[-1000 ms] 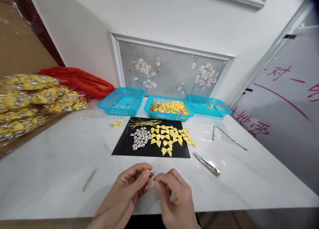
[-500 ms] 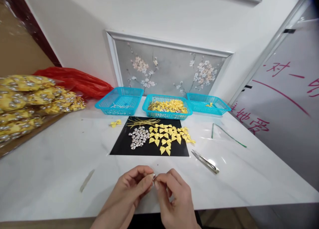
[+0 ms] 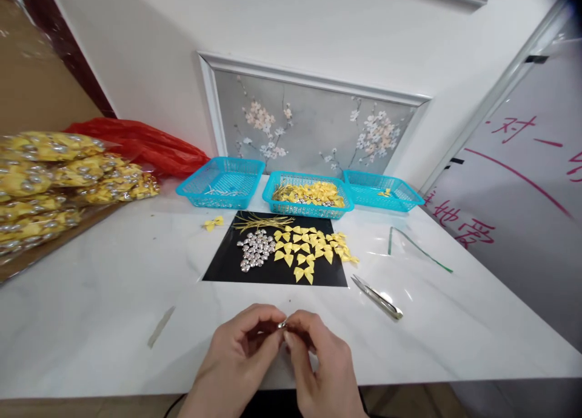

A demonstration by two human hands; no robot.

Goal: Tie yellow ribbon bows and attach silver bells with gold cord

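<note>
Between the fingertips of both hands shows a small silver bead (image 3: pixel 282 325), mostly covered by the fingers. My left hand (image 3: pixel 240 351) pinches it from the left with thumb and index finger. My right hand (image 3: pixel 321 354) is closed too, its thumb and index finger pressed together at the bead's right side; whether it grips the bead or something finer attached to it is hidden. Beyond the hands lies a black mat (image 3: pixel 264 275) with a cluster of silver beads (image 3: pixel 257 250), several yellow bows (image 3: pixel 304 274) and a bundle of gold ties (image 3: pixel 261 222).
Snips (image 3: pixel 377 297) lie right of the mat, near a green strip (image 3: pixel 421 248). Along the wall stand a left blue basket (image 3: pixel 218 203), a middle blue basket (image 3: pixel 309 210) of bows and a right blue basket (image 3: pixel 386 206). Bagged yellow pieces (image 3: pixel 68 175) are stacked at left.
The fingertips have drawn closer together around the bead, and my left fingers have shifted slightly. The whole view has moved a little; things on the table lie as before.
</note>
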